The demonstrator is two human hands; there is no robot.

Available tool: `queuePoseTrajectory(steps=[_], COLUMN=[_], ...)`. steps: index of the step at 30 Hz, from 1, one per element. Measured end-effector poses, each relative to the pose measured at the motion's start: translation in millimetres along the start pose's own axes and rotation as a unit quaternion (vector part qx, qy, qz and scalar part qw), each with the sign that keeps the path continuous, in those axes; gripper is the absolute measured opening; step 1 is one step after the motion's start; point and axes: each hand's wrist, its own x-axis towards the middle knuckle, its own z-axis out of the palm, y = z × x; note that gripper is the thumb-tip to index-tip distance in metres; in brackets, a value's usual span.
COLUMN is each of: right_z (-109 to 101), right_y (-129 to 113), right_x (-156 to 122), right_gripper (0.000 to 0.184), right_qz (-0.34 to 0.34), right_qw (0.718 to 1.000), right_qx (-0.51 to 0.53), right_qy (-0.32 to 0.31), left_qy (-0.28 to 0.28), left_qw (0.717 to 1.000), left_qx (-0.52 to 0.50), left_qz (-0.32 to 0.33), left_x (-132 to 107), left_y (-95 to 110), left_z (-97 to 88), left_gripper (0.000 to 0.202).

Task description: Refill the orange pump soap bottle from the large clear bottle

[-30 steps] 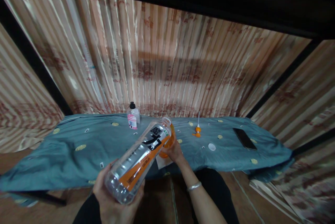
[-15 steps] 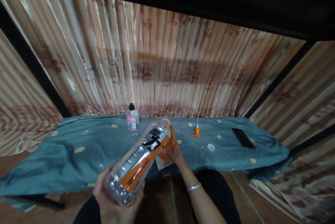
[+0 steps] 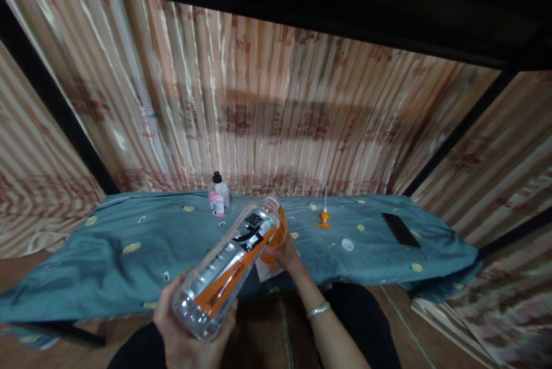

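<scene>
Head view: lower middle, left hand grips a clear plastic bottle, right hand a see-through orange bottle; blue-green patterned cloth spreads across, striped tan curtain above

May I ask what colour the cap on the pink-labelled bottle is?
The cap is black, shown in the head view.

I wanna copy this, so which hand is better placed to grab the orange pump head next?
Probably the right hand: it's nearer the orange pump head, though holding the orange bottle. The left hand is farther, holding the clear drink bottle.
</scene>
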Motion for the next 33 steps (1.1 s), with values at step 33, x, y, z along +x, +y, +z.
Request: queuePoseTrajectory(steps=[33], right_z=[-0.1], right_y=[2.5], right_x=[-1.5], right_gripper=[0.076], right_qz=[0.035], right_qw=[0.998], right_qx=[0.044], right_qy=[-0.014], left_qy=[0.104], left_qw=[0.993], left_qx=[-0.039], left_qz=[-0.028], left_x=[-7.6], left_y=[27.9], left_z=[22.0], left_gripper=[0.093])
